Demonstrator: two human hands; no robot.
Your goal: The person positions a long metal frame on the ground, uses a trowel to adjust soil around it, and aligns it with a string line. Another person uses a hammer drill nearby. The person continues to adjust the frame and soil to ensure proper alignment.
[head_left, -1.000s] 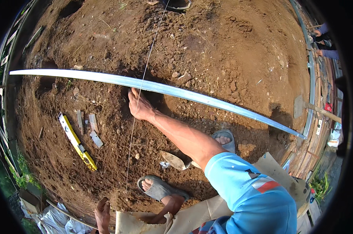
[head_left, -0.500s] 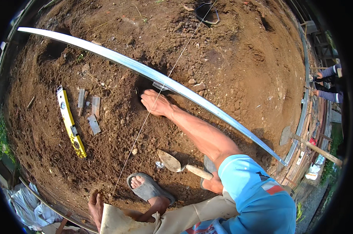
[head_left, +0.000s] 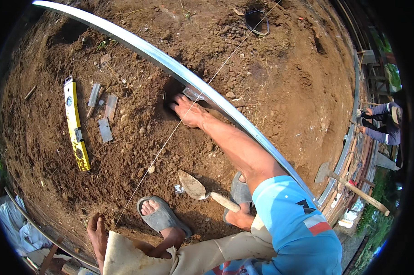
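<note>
My right hand (head_left: 187, 111) reaches into a dark hole (head_left: 168, 98) in the soil, its fingers loosely stretched and slightly apart, tips in shadow. Beside it is a short shiny metal piece (head_left: 194, 94). A long silvery metal bar (head_left: 188, 79) crosses diagonally just above the hand, and a thin white string (head_left: 170, 137) runs over the wrist area. My left hand (head_left: 96, 233) hangs by my left knee, fingers partly visible and apart, with no object seen in it. A trowel (head_left: 192, 184) with a wooden handle lies between my sandalled feet.
A yellow spirit level (head_left: 75, 126) and several small metal offcuts (head_left: 105, 130) lie on the dirt at left. A long-handled tool (head_left: 353, 188) leans at the right edge, near a person (head_left: 383, 121) by stacked timber. Another hole (head_left: 256, 20) opens at the top.
The view has shifted, so the bar's left end sits higher. My right fingers look less curled inside the hole. The trowel and level stay where they lie.
</note>
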